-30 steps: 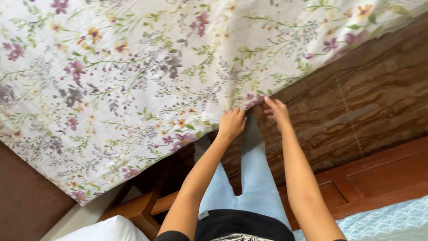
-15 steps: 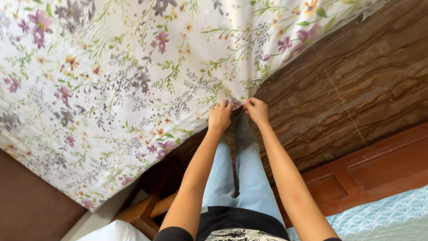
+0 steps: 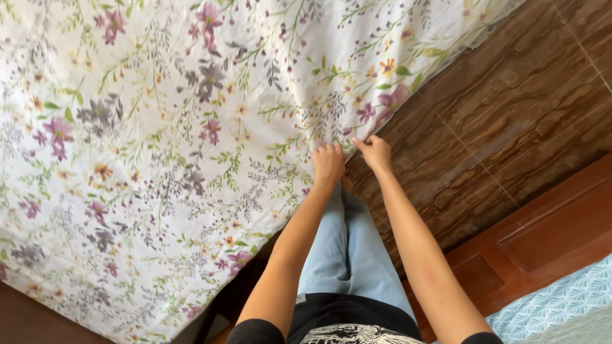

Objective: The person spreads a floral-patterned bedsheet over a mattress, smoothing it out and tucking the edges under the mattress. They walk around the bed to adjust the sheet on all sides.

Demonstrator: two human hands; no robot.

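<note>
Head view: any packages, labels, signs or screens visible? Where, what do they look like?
None in view: no package, label, sign or screen.
Floral bedsheet: fills the left and centre, white with purple, orange and green flowers.
Left hand and right hand: both closed on the sheet's edge, near centre.
Floor: right, brown wood-grain tiles.
Wooden panel: lower right, reddish brown.

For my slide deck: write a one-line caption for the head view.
Both hands, left hand and right hand, pinch the edge of a floral sheet above a brown wood-look tiled floor.
</note>
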